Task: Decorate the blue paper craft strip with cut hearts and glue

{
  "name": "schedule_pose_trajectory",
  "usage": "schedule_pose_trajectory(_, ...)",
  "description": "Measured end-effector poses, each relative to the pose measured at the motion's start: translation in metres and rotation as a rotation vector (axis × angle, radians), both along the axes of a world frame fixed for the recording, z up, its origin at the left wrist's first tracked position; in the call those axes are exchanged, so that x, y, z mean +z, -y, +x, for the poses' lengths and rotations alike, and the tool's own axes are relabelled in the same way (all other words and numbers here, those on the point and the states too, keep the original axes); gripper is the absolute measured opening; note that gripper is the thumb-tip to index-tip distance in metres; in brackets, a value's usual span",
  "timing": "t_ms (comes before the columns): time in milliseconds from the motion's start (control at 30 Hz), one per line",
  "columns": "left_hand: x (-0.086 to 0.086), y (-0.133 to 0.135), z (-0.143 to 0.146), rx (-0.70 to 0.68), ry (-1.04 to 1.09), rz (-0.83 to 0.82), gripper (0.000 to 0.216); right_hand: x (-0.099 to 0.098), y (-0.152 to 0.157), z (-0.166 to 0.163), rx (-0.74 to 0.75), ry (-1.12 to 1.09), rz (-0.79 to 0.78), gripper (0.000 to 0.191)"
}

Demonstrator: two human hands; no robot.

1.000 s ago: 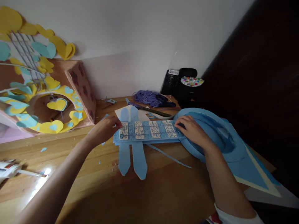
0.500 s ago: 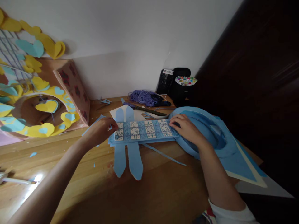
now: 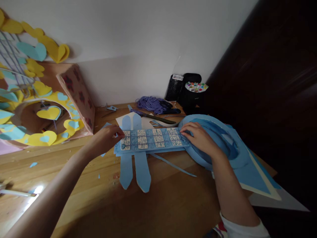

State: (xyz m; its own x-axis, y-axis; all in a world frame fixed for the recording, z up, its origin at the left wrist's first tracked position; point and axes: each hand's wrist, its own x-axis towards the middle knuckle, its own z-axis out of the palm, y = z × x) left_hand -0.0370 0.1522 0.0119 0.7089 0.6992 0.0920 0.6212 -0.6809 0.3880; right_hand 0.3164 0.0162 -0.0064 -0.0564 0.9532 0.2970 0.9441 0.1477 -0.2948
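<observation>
A long blue patterned strip with cream squares lies across the wooden table. Two pointed blue paper strips run under it toward me. My left hand pinches the strip's left end, fingers closed on it. My right hand presses the strip's right end, fingers curled over it, resting on a large blue paper ring.
A cardboard piece with yellow and blue paper hearts stands at the left. Purple yarn, a dark knife-like tool and a black marker case sit by the wall. A blue and cream sheet overhangs the right edge.
The view shifted so everything sits a little further left. Both hands stay on the ends of the patterned strip.
</observation>
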Motion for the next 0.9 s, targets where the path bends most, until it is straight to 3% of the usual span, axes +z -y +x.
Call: schedule_pose_trajectory(900,-0.0043,-0.002,0.0008,-0.019,-0.007,0.016,0.014,0.0022,0.0003,-0.0003,0.024,-0.008,-0.004,0.012)
